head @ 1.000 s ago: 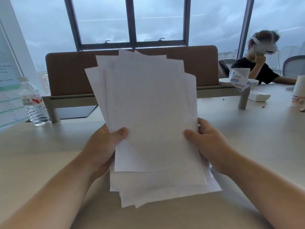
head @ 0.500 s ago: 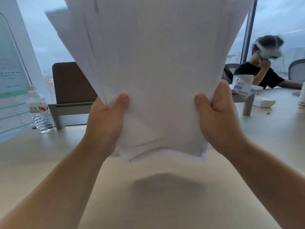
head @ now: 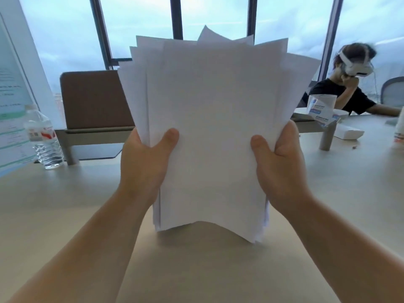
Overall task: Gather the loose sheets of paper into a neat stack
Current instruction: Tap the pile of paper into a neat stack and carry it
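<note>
A bundle of white paper sheets [head: 212,119] stands upright in front of me, its bottom edge on or just above the beige table [head: 196,270]. The sheets fan out unevenly at the top, with several corners sticking out. The lower edge bows upward in the middle. My left hand [head: 145,165] grips the bundle's left side, thumb across the front sheet. On the right side my right hand [head: 278,169] grips it the same way, thumb in front and fingers behind.
A water bottle [head: 43,138] stands at the far left beside a printed board [head: 11,101]. A brown divider panel [head: 94,99] runs behind the sheets. A seated person wearing a headset [head: 347,84] is at the far right, with a white cup [head: 321,106] and box [head: 348,133] nearby.
The bundle has come down from its raised position close to the camera, and its bottom edge is now low, near the table. Both hands still grip its sides.
</note>
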### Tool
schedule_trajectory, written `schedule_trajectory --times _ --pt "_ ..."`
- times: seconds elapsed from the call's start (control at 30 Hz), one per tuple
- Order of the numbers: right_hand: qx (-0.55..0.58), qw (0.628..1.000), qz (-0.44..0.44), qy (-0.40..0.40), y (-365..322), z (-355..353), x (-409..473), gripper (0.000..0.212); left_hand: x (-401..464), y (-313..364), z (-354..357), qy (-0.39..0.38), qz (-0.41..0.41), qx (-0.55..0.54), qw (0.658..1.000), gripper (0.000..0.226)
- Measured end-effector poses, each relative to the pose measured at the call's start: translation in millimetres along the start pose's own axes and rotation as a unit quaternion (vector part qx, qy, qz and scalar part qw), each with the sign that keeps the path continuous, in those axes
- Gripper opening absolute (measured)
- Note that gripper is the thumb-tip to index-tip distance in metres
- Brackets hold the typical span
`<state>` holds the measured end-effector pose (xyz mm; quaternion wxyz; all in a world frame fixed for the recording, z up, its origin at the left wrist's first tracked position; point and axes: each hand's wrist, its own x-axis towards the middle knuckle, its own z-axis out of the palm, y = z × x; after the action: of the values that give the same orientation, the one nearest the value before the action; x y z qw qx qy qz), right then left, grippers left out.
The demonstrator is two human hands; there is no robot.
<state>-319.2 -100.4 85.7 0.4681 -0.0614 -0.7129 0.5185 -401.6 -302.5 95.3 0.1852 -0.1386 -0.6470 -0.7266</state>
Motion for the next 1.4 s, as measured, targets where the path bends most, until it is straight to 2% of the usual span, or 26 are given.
schedule_trajectory --times 0.1,0.27,0.37,0.47,0.57,0.8,0.93,1.03,1.1,1.3,1.4 --pt "-0.001 0.999 -0.032 0.01 -4 -1 -2 0.02 -1 -3 -4 0.009 0.007 -0.017 1.0 0.033" --pt "0.022 0.996 -0.084 0.017 -31 -6 16 0.022 7 20 -6 -0.041 0.01 -0.122 0.992 0.034" --pt "0.034 0.998 -0.062 0.003 -34 -16 25 0.028 12 29 -12 -0.064 0.014 -0.137 0.988 0.048" --pt "0.046 0.999 -0.019 -0.02 -29 -20 15 0.034 2 28 -14 -0.068 0.006 -0.137 0.988 0.052" --pt "0.024 0.999 -0.023 -0.038 -32 -16 3 0.038 -7 31 -9 -0.066 -0.005 -0.135 0.989 0.063" --pt "0.029 0.997 -0.059 -0.026 -62 -23 22 0.046 1 57 -8 -0.044 -0.016 -0.17 0.984 0.051" --pt "0.05 0.998 0.003 -0.029 -53 -28 13 0.06 -4 48 -16 -0.016 -0.078 -0.167 0.983 0.036" --pt "0.027 0.998 0.043 -0.035 -37 -27 -11 0.052 -23 36 -13 -0.019 -0.12 -0.155 0.98 0.029" --pt "0.027 0.998 0.05 -0.042 -37 -26 -15 0.048 -29 44 -7 -0.03 -0.112 -0.148 0.982 0.026" --pt "0.042 0.999 0.008 -0.028 -74 -31 11 0.047 -11 86 0 -0.029 -0.047 -0.158 0.986 0.045" --pt "0.056 0.997 0.034 -0.031 -72 -33 6 0.053 -12 80 -4 -0.005 -0.061 -0.144 0.988 0.056"
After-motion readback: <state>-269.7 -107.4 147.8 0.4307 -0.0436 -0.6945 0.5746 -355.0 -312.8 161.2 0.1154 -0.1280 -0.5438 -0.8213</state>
